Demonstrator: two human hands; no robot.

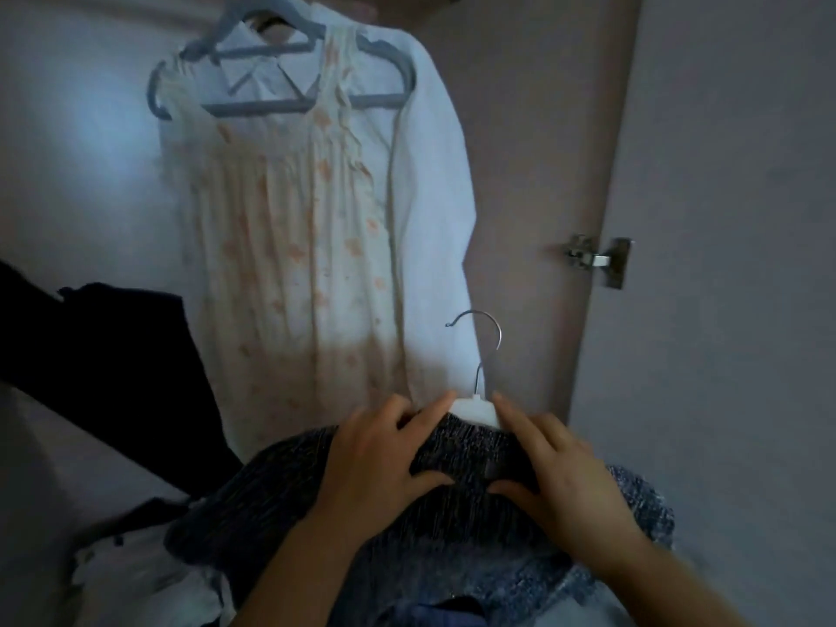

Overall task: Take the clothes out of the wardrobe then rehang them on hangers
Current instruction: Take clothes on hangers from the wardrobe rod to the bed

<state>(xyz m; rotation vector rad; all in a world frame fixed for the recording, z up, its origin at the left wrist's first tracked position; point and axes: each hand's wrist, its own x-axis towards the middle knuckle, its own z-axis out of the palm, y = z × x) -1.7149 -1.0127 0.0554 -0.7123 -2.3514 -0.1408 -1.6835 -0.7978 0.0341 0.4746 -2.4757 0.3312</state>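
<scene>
Left hand (380, 459) was found clasping the dark knitted garment (470, 445), fingers laid over its top edge and thumb tucked beneath. Right hand (556, 472) gripped the same garment from the other side, thumb likewise under the fabric and forefinger reaching up to the neck of the white hanger (475, 407). The garment was draped over that hanger, held between the two hands, and spread out below and to either side of them. The hanger's white neck showed just above the fingertips of both hands. Its metal hook (495, 330) stood upright above them, touching no rail. Directly beyond the hands hung a pale floral dress (289, 246) on a grey hanger (289, 104), the hem reaching down to just behind the left hand. A white shirt (429, 174) hung just behind the dress, on a second grey hanger (267, 49), one sleeve falling toward the hook. Left of the left hand, well apart, a dark cloth (113, 346) ran slantwise across the view; its type could not be determined. Below and left of the left wrist lay a white cloth (135, 576), blurred. Right of the right hand and higher up, a metal hinge (597, 260) was fixed on the wardrobe door (724, 264).
</scene>
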